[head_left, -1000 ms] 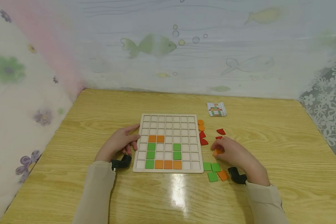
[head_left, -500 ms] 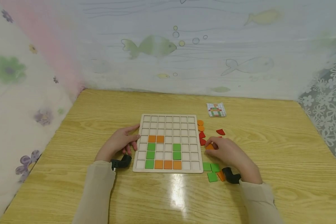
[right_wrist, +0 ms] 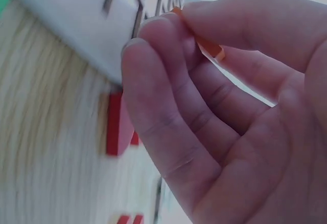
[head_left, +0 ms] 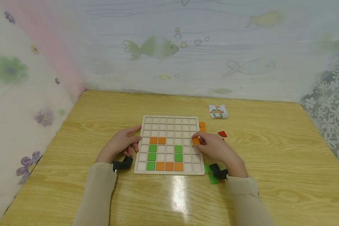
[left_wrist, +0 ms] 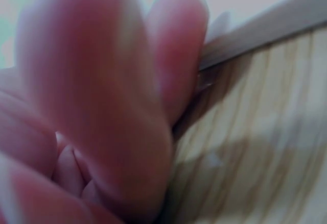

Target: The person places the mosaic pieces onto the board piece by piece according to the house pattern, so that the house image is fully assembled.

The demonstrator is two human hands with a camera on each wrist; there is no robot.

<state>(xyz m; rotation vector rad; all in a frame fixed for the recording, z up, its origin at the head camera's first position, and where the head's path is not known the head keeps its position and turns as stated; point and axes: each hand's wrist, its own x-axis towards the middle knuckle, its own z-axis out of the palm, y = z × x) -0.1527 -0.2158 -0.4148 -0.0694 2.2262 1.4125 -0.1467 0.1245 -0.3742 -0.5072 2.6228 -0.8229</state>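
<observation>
beige sleeves, two, each with a black wrist camera at the cuff. green tiles, loose on the wood-grain table, at the board's near right corner, partly covered. board, wooden, flat, seven-by-seven grid; inset, five green squares and five orange squares. left hand: fingers spread, thumb and index tips at the board's left edge. right hand: thumb and fingertips pinching one orange tile, tilted, over the board's right-hand column; contact with the board cannot be told. red pieces, beyond that hand, partly hidden. orange discs, two, beside the board's right edge. card, printed grid design, farther back. fish-patterned wall covering, rearmost.
</observation>
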